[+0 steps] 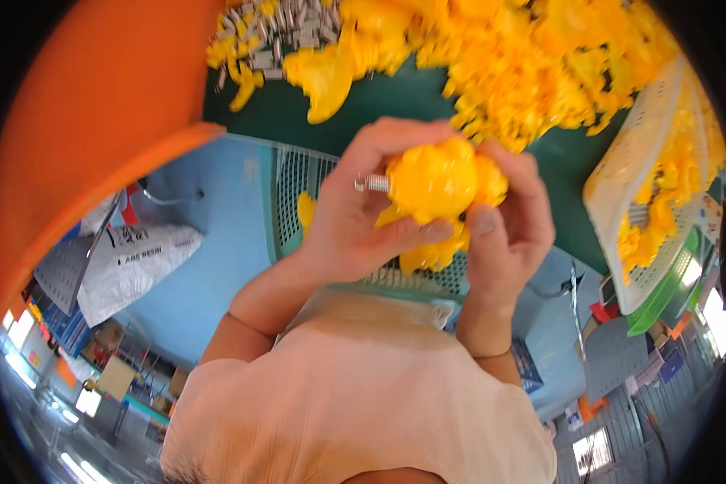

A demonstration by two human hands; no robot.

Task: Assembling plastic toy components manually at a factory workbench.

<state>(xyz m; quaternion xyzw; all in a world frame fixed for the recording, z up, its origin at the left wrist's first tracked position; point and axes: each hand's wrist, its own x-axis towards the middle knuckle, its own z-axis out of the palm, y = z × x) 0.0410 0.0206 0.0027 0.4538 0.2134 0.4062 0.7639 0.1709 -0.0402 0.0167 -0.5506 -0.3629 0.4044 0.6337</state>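
Observation:
A glossy, rounded yellow plastic part (436, 181) is held up between both hands at chest height. A short ribbed metal piece (374, 183), like a spring or threaded pin, sticks out of its left side. My left hand (347, 202) grips the part from the left, with the thumb below and the fingers curled over the top. On its right side, my right hand (520, 210) has thumb and fingers closed around a smaller yellow lobe. Below the hands lie more yellow pieces (431, 256), partly hidden, over a green mesh basket (289, 214).
Many yellow plastic parts (532, 64) are heaped on the dark green tabletop (411, 97). Small metal cylinders (302, 28) lie at the far left, beside a large orange container (113, 105). A white perforated basket (613, 202) with yellow pieces leans at the right. A white sack (137, 266) is lower left.

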